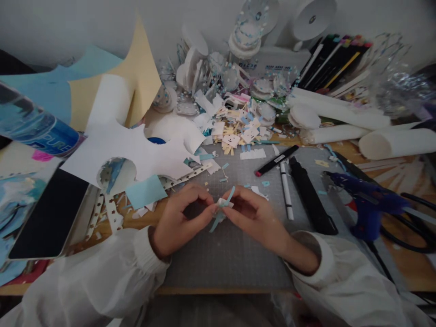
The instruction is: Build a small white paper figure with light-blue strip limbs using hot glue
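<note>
Both hands meet above the grey cutting mat (pixel 238 259), pinching one small white paper piece with a light-blue paper strip (pixel 231 194) sticking out above and below it. My left hand (pixel 185 218) grips it from the left between thumb and forefinger. From the right, my right hand (pixel 260 220) pinches its other side. The fingertips hide part of the piece. Just left of my left hand lies a light-blue paper square (pixel 146 193). Beyond the hands rises a heap of small cut paper pieces (pixel 235 125), some marked with little faces.
Right of the hands lie a red-tipped marker (pixel 276 161), a white pen (pixel 286 190), a black cutter-like tool (pixel 311 197) and a blue glue gun (pixel 369 200). To the left are a phone (pixel 51 213), a water bottle (pixel 37 122) and cut white paper (pixel 136 141). Paper rolls (pixel 398 143) lie at right.
</note>
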